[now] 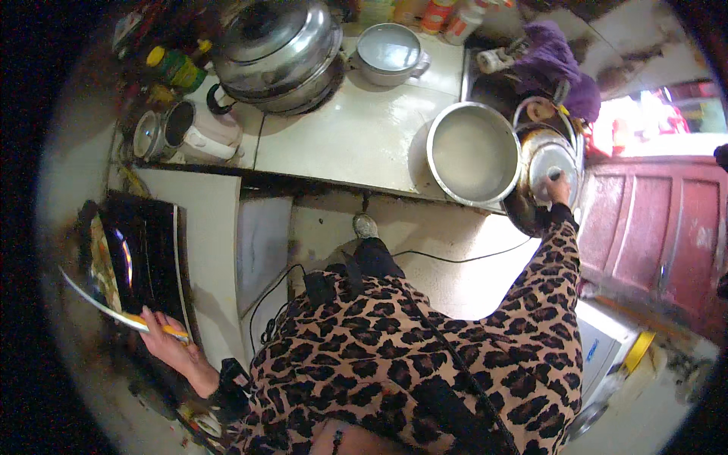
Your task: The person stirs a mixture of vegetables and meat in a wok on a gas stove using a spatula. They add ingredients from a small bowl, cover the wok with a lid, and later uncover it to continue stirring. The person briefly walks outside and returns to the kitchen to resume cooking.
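My left hand (pixel 167 341) is closed around the yellow-orange end of a long, thin, pale utensil (pixel 102 299), held out over a glossy black appliance top (pixel 155 235) at the left. My right hand (pixel 557 187) reaches forward and grips the dark knob of a round metal lid (pixel 546 155) at the right end of the counter, among stained metal pans (pixel 523 208). Beside that lid stands a wide steel pot (pixel 472 152) holding cloudy pale liquid.
The tiled counter (pixel 326 144) carries a large lidded steamer (pixel 277 42), a small lidded pot (pixel 387 53), a kettle (pixel 212 133) and bottles (pixel 174 68). A purple cloth (pixel 546 53) hangs beside a pink door (pixel 652 235). Cables (pixel 455 256) cross the floor.
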The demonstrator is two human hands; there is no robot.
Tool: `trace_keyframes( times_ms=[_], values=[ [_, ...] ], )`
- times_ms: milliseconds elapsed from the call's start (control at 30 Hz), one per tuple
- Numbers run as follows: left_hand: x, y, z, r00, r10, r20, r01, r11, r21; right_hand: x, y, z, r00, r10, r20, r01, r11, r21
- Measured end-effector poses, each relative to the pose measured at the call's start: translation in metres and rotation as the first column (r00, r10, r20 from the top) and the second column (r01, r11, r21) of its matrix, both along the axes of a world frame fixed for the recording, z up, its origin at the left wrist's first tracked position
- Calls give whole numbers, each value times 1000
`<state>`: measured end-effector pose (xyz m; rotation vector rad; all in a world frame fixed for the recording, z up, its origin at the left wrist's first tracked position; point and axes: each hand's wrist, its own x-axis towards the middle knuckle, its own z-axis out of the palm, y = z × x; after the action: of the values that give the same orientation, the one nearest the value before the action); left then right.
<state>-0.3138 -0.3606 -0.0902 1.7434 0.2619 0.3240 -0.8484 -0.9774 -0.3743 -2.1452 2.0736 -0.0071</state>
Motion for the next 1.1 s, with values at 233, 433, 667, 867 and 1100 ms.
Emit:
trace_keyframes(
  times_ms=[233,433,667,867,1100],
  values=[
    [19,7,-6,998,-58,-12,58,998,-39,-55,-41,-55,827,444,-345,-417,896,153],
    [39,54,-14,998,-36,56,49,966,-253,-11,27,-14,996,90,-13,-90,996,20],
    [48,151,-15,993,73,95,-46,965,-258,56,134,111,949,73,306,-83,996,20],
    [28,226,-21,987,50,153,0,951,-310,128,234,256,749,252,613,-346,937,38],
    [-24,296,-17,990,47,130,-1,945,-328,401,360,324,150,661,735,-776,539,-327]
  ],
)
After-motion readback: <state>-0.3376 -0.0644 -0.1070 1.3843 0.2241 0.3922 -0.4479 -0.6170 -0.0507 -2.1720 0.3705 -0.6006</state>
